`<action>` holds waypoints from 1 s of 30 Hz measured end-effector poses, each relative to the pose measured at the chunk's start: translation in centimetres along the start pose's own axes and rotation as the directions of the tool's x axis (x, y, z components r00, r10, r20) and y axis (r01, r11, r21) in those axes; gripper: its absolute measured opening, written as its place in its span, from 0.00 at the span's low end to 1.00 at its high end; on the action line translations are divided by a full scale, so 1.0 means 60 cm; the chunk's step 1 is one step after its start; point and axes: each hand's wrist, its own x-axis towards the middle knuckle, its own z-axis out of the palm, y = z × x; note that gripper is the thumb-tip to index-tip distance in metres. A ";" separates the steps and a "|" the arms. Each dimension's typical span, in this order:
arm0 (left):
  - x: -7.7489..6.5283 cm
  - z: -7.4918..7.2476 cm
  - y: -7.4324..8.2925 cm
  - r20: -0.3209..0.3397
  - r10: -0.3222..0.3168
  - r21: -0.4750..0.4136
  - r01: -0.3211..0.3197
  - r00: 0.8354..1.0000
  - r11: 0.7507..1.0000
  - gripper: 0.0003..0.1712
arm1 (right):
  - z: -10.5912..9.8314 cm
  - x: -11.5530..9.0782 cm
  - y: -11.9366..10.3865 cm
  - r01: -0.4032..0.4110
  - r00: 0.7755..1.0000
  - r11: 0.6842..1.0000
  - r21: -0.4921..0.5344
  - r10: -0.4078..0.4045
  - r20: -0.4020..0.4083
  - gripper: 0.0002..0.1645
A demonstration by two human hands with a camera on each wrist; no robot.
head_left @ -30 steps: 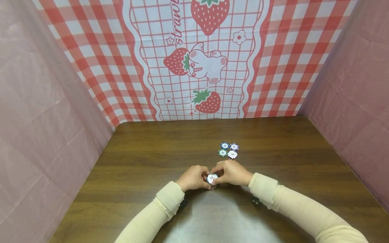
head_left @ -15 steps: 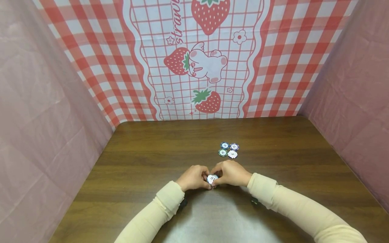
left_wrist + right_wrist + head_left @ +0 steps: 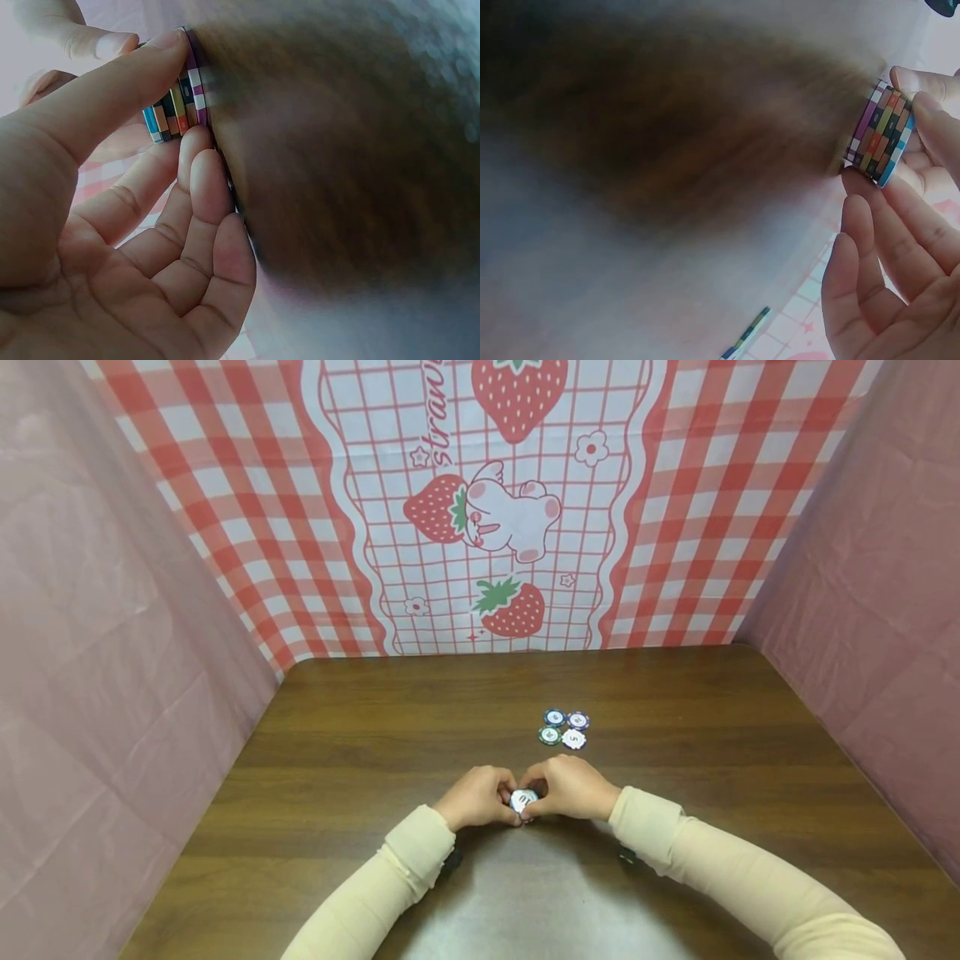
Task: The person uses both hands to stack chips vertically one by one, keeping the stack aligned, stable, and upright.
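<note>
Between the two hands a small stack of poker chips (image 3: 523,800) stands on the table, its white-centred top chip marked 10. From the left, the left hand (image 3: 474,798) grips it between thumb and curled fingers. The right hand (image 3: 573,788) pinches the other side, thumb near and fingertips far. In the left wrist view, coloured edges of the chip stack (image 3: 178,106) show between thumb and index finger. The right wrist view shows purple, striped and blue edges of the chip stack (image 3: 880,135), roughly lined up.
Just beyond the right hand, several poker chips lie flat in a close square, among them a white chip (image 3: 574,739) and a green chip (image 3: 550,736). The brown wooden table (image 3: 360,727) meets a strawberry-patterned cloth (image 3: 487,610) at the back. Pink cloth hangs on both sides.
The right hand has shifted slightly left. A chip edge that stuck out at the near side of the stack now sits more in line. The left hand stays put.
</note>
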 end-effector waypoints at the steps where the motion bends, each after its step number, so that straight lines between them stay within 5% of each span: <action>1: 0.000 0.000 0.000 -0.001 0.000 0.000 0.000 1.000 1.000 0.17 | 0.000 0.000 0.001 0.001 1.000 1.000 0.006 -0.001 0.000 0.20; 10: 0.001 0.000 0.001 -0.006 -0.002 0.015 0.002 1.000 1.000 0.18 | -0.011 0.003 0.016 -0.001 0.998 0.994 0.113 0.008 -0.056 0.19; 20: 0.001 0.002 0.000 -0.006 -0.022 -0.002 0.022 1.000 1.000 0.18 | -0.041 0.001 0.048 -0.125 0.979 0.959 0.255 0.160 -0.122 0.29; 30: 0.000 0.002 0.001 -0.012 -0.024 -0.001 0.024 1.000 1.000 0.18 | -0.060 -0.004 0.083 -0.162 0.954 0.947 0.277 0.223 -0.203 0.32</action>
